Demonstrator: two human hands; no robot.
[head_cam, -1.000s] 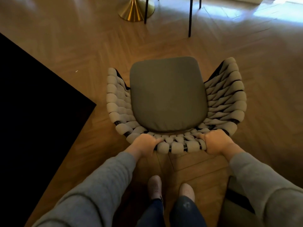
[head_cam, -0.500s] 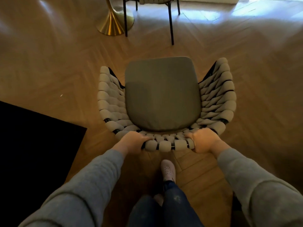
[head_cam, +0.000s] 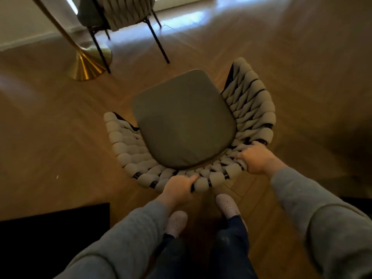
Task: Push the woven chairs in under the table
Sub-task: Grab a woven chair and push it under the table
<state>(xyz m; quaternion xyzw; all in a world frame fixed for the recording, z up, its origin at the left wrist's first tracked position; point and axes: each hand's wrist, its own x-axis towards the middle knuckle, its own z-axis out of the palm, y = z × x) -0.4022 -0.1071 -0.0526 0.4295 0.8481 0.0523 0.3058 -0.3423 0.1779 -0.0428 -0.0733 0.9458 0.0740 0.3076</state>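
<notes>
A woven chair [head_cam: 253, 101] with a beige braided back and a grey-green seat cushion stands on the wood floor right in front of me, seen from above. My left hand [head_cam: 178, 188] grips the top rim of its backrest on the left. My right hand [head_cam: 254, 158] grips the same rim on the right. The chair is turned slightly, with its seat pointing up and left toward the table's gold pedestal base [head_cam: 88, 65]. The tabletop is out of view. A second woven chair [head_cam: 120, 15] stands at the top, beside the pedestal.
A black rug or mat [head_cam: 50, 238] covers the floor at the lower left. My two feet in pale shoes [head_cam: 227, 205] stand just behind the chair. A white skirting board [head_cam: 26, 40] runs along the upper left. Bright light falls on the floor at the top.
The chair has travelled forward toward the gold pedestal and turned anticlockwise. The second chair and the wall have come into view, and the black rug has slid toward the lower left.
</notes>
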